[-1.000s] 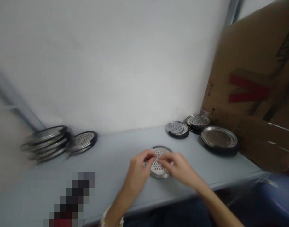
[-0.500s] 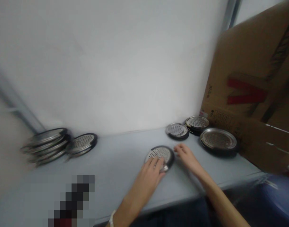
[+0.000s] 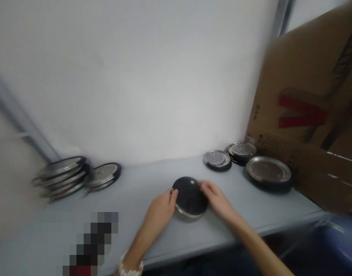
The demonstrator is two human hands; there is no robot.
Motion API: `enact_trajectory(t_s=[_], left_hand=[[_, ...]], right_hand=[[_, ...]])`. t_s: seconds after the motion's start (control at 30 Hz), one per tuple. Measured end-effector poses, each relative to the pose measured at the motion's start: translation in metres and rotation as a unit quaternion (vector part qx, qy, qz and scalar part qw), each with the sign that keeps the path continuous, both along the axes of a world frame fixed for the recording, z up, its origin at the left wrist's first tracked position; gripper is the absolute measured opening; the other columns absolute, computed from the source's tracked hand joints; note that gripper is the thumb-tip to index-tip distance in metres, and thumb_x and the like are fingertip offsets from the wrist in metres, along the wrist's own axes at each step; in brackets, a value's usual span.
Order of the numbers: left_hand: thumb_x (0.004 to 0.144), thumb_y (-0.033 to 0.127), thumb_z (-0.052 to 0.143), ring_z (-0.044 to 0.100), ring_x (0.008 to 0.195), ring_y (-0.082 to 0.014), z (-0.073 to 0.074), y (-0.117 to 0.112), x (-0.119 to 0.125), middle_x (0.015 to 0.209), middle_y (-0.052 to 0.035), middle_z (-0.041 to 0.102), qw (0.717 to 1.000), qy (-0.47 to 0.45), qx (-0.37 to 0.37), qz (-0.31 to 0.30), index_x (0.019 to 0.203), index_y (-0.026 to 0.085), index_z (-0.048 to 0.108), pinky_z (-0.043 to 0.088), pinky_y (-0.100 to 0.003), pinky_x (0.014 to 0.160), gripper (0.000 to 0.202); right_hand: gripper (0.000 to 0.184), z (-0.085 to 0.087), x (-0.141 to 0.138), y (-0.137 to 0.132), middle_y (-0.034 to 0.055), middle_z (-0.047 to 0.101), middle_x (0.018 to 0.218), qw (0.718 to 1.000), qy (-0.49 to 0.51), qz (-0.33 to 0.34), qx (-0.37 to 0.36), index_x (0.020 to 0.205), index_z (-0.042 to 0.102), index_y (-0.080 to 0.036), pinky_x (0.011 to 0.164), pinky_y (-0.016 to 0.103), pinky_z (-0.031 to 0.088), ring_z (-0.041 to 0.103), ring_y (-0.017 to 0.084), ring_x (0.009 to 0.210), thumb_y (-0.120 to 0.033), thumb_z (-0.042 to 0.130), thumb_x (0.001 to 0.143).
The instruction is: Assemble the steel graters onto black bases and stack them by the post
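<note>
A round disc [image 3: 189, 196] rests near the front of the pale shelf [image 3: 141, 199], its black underside facing up and a metal rim showing at its lower edge. My left hand [image 3: 160, 209] grips its left edge with curled fingers. My right hand [image 3: 217, 199] holds its right edge, fingers bent round the rim. Both hands touch the disc at once.
A leaning stack of perforated metal discs [image 3: 62, 176] and one more disc [image 3: 103, 174] lie at the left. Two small perforated discs [image 3: 217, 159] [image 3: 241, 150] and a larger metal tray [image 3: 268, 171] sit at the right, beside a cardboard box [image 3: 311, 111]. A white wall stands behind.
The disc lay with its perforated metal face up; it has been turned over, and its black side now faces up. Both hands have closed on its edges.
</note>
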State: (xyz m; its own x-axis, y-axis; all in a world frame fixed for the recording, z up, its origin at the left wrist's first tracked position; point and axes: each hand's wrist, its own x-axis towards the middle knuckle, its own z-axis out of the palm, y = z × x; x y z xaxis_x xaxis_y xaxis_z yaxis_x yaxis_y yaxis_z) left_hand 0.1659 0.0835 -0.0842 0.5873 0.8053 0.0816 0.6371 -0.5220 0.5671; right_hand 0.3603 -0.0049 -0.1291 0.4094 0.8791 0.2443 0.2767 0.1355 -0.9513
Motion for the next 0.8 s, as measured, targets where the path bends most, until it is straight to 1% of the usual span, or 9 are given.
enact_trajectory(t_s=[0.07,0.13,0.27,0.33,0.4,0.47,0.53,0.6,0.8], left_hand=[[0.102,0.038,0.038,0.073,0.078,-0.0255,-0.001,0.002,-0.004,0.077,-0.0122,0.076,0.997,0.079,0.023,-0.009,0.086,0.017,0.069,0.044,-0.030,0.071,0.041],[0.102,0.037,0.041,0.073,0.086,-0.0273,-0.001,0.003,-0.007,0.087,-0.0152,0.077,0.990,0.135,0.047,-0.010,0.088,0.016,0.071,0.045,-0.030,0.072,0.039],[0.102,0.035,0.047,0.073,0.090,-0.0289,0.000,-0.002,-0.007,0.094,-0.0144,0.077,0.980,0.180,0.083,0.022,0.098,0.016,0.071,0.048,-0.032,0.074,0.031],[0.100,0.031,0.051,0.072,0.091,-0.0257,0.000,-0.006,-0.007,0.097,-0.0111,0.077,0.988,0.123,0.093,-0.002,0.106,0.017,0.069,0.050,-0.032,0.079,0.024],[0.099,0.022,0.054,0.071,0.094,-0.0210,-0.002,-0.012,-0.008,0.105,-0.0070,0.076,0.992,0.030,0.087,-0.089,0.115,0.020,0.066,0.051,-0.029,0.086,0.021],[0.097,0.014,0.053,0.070,0.099,-0.0185,-0.007,-0.018,-0.012,0.109,-0.0042,0.075,0.979,-0.031,0.079,-0.186,0.116,0.023,0.066,0.051,-0.028,0.092,0.024],[0.097,0.012,0.052,0.069,0.102,-0.0187,-0.014,-0.022,-0.016,0.110,-0.0027,0.075,0.967,-0.054,0.078,-0.237,0.112,0.024,0.068,0.051,-0.029,0.094,0.025],[0.097,0.013,0.054,0.070,0.101,-0.0189,-0.021,-0.023,-0.020,0.108,-0.0018,0.075,0.965,-0.070,0.071,-0.241,0.109,0.024,0.070,0.051,-0.030,0.093,0.022],[0.094,0.012,0.061,0.071,0.090,-0.0176,-0.035,-0.020,-0.024,0.096,-0.0002,0.076,0.973,-0.101,0.075,-0.192,0.098,0.021,0.070,0.052,-0.028,0.085,0.014]], right_hand=[[0.036,-0.002,-0.001,0.001,0.0100,0.071,0.108,1.000,-0.019,0.008,-0.002,0.083,0.058,-0.021,0.098,0.040,0.047,0.065,0.025,0.103,-0.053,0.050,0.095],[0.028,-0.003,-0.002,0.001,0.0099,0.070,0.109,0.998,-0.067,0.014,0.003,0.083,0.059,-0.021,0.099,0.039,0.046,0.063,0.024,0.106,-0.043,0.050,0.097],[0.016,-0.001,-0.007,-0.006,0.0073,0.068,0.096,0.976,-0.215,0.025,0.009,0.088,0.061,-0.020,0.089,0.036,0.047,0.062,0.022,0.094,-0.024,0.049,0.098],[0.014,0.003,-0.013,-0.013,0.0060,0.067,0.092,0.960,-0.277,0.048,0.008,0.091,0.061,-0.020,0.085,0.034,0.046,0.061,0.022,0.089,-0.020,0.051,0.099],[0.013,0.006,-0.019,-0.022,0.0054,0.067,0.093,0.946,-0.315,0.081,0.010,0.093,0.062,-0.021,0.084,0.034,0.046,0.061,0.022,0.090,-0.019,0.051,0.100],[0.013,0.008,-0.025,-0.030,0.0047,0.067,0.093,0.936,-0.336,0.106,0.014,0.095,0.063,-0.021,0.083,0.033,0.045,0.061,0.021,0.091,-0.019,0.051,0.101],[0.015,0.007,-0.030,-0.035,0.0043,0.067,0.092,0.931,-0.346,0.117,0.020,0.096,0.064,-0.021,0.083,0.033,0.045,0.061,0.021,0.090,-0.019,0.050,0.102],[0.014,0.003,-0.033,-0.038,0.0044,0.067,0.092,0.930,-0.347,0.117,0.030,0.098,0.064,-0.021,0.083,0.033,0.045,0.061,0.021,0.090,-0.018,0.050,0.102],[0.016,-0.012,-0.032,-0.037,0.0062,0.066,0.097,0.925,-0.353,0.120,0.071,0.099,0.061,-0.021,0.084,0.035,0.047,0.058,0.022,0.093,-0.013,0.047,0.100]])
